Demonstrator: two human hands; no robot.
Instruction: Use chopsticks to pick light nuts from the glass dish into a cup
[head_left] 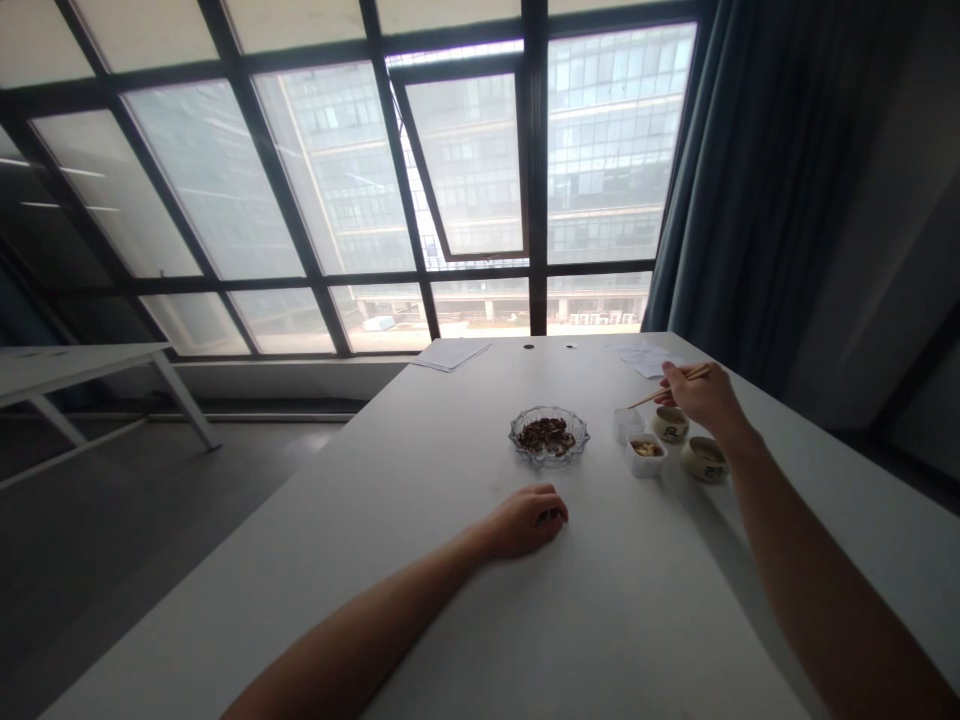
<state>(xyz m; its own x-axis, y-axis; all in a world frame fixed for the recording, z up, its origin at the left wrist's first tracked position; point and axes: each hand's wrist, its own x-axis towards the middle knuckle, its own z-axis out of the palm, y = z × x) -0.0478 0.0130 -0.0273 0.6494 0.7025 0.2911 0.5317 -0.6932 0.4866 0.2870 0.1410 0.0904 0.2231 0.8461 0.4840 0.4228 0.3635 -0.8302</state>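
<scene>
So the right hand has a pair of chopsticks, fingers closed round them partway along, tips pointing left and down over a little clear container on the right side of the white table. Whether the tips are pinching anything is too small to tell, and I can't say if they touch the rim either. Just nearer than that container there's a small plastic tub with pale yellowish-brown pieces in it. Two squat cream cups with dark lettering sit to the right of those — the far cup below the hand, the near cup beside the forearm. Over to the left, apart from the tub, is a scalloped glass dish holding a heap of dark brown bits. The left hand is lying on the table on the near side of that dish, fingers loosely half curled; no item shows in it, but I can't tell what's under the palm. At the far end there are paper sheets on the left and more paper on the right — past that, a big window wall.
</scene>
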